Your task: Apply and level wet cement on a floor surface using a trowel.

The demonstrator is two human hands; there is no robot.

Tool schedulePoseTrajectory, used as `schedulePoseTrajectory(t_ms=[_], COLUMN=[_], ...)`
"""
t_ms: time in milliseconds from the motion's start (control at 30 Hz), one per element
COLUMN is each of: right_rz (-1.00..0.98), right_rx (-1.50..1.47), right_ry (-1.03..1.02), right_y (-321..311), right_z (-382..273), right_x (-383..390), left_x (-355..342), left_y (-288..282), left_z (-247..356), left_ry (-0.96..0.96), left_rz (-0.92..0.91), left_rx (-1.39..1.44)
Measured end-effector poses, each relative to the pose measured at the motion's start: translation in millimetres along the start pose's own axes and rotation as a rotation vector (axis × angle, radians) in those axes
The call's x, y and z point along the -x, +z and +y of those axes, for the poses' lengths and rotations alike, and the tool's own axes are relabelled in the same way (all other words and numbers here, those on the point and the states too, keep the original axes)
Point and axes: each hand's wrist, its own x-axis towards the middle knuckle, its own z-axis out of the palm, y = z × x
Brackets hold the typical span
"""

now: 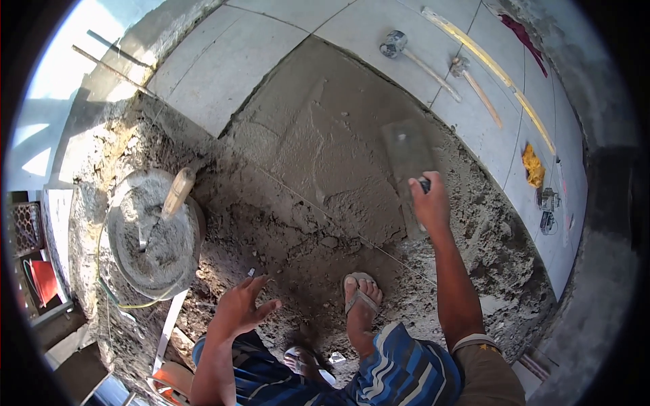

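My right hand (431, 203) is closed round the handle of a flat rectangular finishing trowel (407, 150). The trowel's blade lies on a bed of wet grey mortar (325, 128), at its right side. Parts of this mortar look smooth, while its near edge is rough and crumbly. Over the loose soil on the left, my left hand (240, 306) hangs with its fingers apart and nothing in it. Left of that hand stands a round bucket (200, 227) of grey cement mix, with a wooden-handled trowel (177, 194) resting in it.
Large pale tiles (223, 57) border the mortar on the far and right sides. On them lie a rubber mallet (420, 64), a hammer (477, 91), a long yellow straightedge (497, 71) and a yellow cloth (533, 166). A thin string (308, 201) crosses low over the ground.
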Motion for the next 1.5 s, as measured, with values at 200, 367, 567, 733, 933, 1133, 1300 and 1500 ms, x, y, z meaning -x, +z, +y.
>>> schedulePoseTrajectory(t_ms=[200, 367, 567, 733, 933, 1133, 1300, 1500], right_rz=[-0.197, -0.344, 0.349, 0.064, 0.113, 0.252, 0.085, 0.384], right_rx=[-1.142, -1.171, -0.845, -0.875, -0.904, -0.927, -1.188, -0.731], right_ry=[0.02, -0.133, -0.3, 0.059, 0.282, 0.332, 0.174, 0.052], right_y=[11.1, 103.2, 160.5, 75.8, 9.3, -7.7, 1.6, 68.8], right_z=[-106.3, -211.4, -182.5, -82.3, 22.3, 52.7, -39.8, -18.5], right_x=[1.9, -48.7, -87.9, -43.2, -1.9, 18.8, -11.2, -80.9], left_x=[-2.2, -16.3, -27.3, -25.5, -37.6, -29.9, -29.1, -57.7], left_y=[11.4, 8.8, 13.3, 7.3, 12.8, 18.3, 14.1, 28.7], left_z=[-19.7, -11.9, -14.2, -11.9, 8.7, 9.9, 2.2, 14.8], left_ry=[-0.063, 0.007, -0.028, -0.022, 0.097, 0.166, 0.098, 0.097], left_rz=[-0.031, -0.027, -0.032, -0.051, -0.068, -0.044, -0.083, -0.115], left_rx=[0.01, 0.037, 0.093, 0.053, 0.005, 0.03, 0.009, 0.021])
